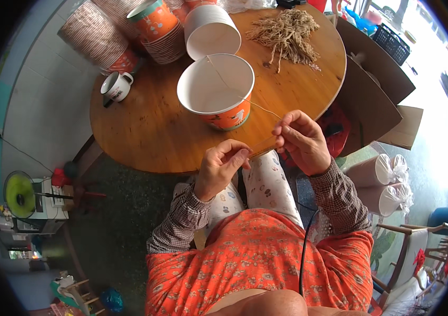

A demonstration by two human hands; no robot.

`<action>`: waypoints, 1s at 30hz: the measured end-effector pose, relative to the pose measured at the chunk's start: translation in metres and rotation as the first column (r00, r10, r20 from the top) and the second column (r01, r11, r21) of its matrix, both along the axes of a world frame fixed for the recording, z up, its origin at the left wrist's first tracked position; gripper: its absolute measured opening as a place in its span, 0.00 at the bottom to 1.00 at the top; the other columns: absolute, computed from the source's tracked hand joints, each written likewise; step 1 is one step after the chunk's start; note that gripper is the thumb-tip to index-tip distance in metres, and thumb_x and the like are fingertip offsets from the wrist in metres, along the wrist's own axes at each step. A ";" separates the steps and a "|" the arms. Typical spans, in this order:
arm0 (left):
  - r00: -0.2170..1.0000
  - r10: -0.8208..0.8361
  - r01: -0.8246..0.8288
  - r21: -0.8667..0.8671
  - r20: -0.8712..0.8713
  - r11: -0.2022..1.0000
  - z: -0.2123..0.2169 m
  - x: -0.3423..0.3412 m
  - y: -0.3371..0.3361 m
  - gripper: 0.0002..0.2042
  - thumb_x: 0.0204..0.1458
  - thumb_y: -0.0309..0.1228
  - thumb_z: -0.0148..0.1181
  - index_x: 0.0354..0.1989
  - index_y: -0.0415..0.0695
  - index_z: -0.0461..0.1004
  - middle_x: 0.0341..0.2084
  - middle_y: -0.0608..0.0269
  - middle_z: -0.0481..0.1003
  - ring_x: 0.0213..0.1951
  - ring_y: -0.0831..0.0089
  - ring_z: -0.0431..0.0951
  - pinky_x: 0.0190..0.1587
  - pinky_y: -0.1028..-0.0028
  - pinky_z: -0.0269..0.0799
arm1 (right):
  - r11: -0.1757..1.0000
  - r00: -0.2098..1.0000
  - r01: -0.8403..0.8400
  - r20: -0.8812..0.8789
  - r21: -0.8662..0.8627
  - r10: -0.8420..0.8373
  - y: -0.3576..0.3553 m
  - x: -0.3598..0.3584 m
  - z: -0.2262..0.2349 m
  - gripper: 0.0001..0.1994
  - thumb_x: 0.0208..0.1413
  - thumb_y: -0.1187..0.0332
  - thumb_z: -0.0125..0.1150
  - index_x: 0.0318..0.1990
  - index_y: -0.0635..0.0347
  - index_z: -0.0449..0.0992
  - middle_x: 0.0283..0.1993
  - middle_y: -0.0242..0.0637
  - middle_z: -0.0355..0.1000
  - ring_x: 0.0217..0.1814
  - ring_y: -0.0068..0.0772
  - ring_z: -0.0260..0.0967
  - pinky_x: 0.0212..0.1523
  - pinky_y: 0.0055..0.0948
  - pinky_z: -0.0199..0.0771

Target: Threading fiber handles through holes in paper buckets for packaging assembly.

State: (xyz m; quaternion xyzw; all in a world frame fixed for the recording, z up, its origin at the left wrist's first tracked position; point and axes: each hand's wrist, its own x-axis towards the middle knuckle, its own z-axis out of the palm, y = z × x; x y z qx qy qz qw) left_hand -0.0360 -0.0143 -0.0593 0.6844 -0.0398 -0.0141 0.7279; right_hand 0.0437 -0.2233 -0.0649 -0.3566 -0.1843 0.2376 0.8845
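Note:
A paper bucket (226, 118), orange outside and white inside, stands upright on the round wooden table in front of me. Thin tan twine (265, 109) hangs inside it from the far rim and also runs from its right side to my right hand (305, 142). That hand is closed, pinching the twine between thumb and fingers, just right of the bucket. My left hand (223, 166) is at the table's near edge, below the bucket, with thumb and fingertips pressed together. Whatever it pinches is too fine to make out.
Stacked paper buckets (160, 31) crowd the table's far left, beside a white stack (210, 31). A white mug (117, 86) stands at the left. A heap of tan twine pieces (287, 34) lies far right. Cardboard boxes (363, 89) and wrapped bucket stacks (374, 174) are right of the table (145, 142).

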 end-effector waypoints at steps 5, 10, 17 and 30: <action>0.926 0.035 -0.222 0.465 0.377 0.857 0.001 0.002 -0.003 0.05 0.54 0.26 0.61 0.33 0.36 0.74 0.24 0.61 0.74 0.26 0.75 0.75 0.29 0.77 0.71 | 0.574 0.631 0.708 0.734 -0.411 -0.251 0.003 -0.020 0.004 0.15 0.50 0.85 0.55 0.46 0.63 0.71 0.56 0.41 0.67 0.34 0.22 0.72 0.34 0.20 0.74; 0.882 -0.027 -0.239 0.497 0.470 0.834 0.011 0.003 -0.004 0.05 0.52 0.25 0.63 0.31 0.37 0.74 0.23 0.59 0.72 0.24 0.71 0.74 0.26 0.74 0.69 | 0.822 0.889 0.254 0.459 -0.510 0.010 0.026 -0.040 0.002 0.14 0.58 0.71 0.60 0.50 0.64 0.69 0.38 0.39 0.75 0.39 0.26 0.76 0.39 0.24 0.74; 0.958 -0.012 -0.111 0.412 0.285 0.904 0.010 -0.003 0.010 0.10 0.57 0.32 0.60 0.29 0.37 0.72 0.21 0.65 0.69 0.23 0.80 0.68 0.27 0.78 0.65 | 0.738 0.818 0.321 0.567 -0.593 0.100 0.025 -0.036 0.005 0.06 0.56 0.76 0.61 0.40 0.67 0.75 0.33 0.32 0.73 0.34 0.16 0.70 0.35 0.19 0.71; 0.984 0.016 -0.070 0.302 0.179 0.951 0.003 -0.003 0.003 0.05 0.59 0.27 0.56 0.37 0.38 0.70 0.29 0.64 0.73 0.29 0.80 0.72 0.32 0.78 0.69 | 0.731 0.867 0.330 0.499 -0.597 0.016 0.030 -0.035 -0.007 0.05 0.55 0.74 0.63 0.35 0.65 0.75 0.24 0.25 0.70 0.25 0.10 0.62 0.26 0.16 0.64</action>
